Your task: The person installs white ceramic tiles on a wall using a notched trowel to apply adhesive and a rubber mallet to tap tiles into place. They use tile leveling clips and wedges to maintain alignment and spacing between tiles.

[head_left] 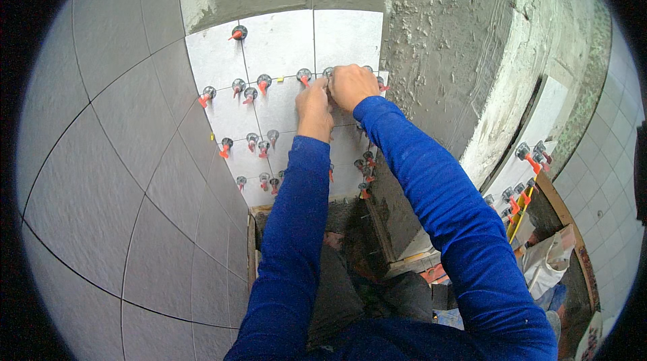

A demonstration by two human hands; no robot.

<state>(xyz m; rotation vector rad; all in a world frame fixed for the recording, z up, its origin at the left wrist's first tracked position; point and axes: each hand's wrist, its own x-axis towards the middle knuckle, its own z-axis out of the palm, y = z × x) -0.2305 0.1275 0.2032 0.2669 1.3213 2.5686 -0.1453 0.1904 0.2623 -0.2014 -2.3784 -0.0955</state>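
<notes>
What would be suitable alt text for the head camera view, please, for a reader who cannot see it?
A person's bare left hand and right hand, below blue sleeves, are close together against white wall tiles. Red-handled clips dot these tiles; darker gray tiles fill the left side, and rough gray plaster shows to the right.

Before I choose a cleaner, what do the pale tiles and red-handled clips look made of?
Pale tiles: probably ceramic, matte, with flat faces and thin joints. Red-handled clips: likely plastic, given evenly coloured handles; the dark caps look smooth.
</notes>
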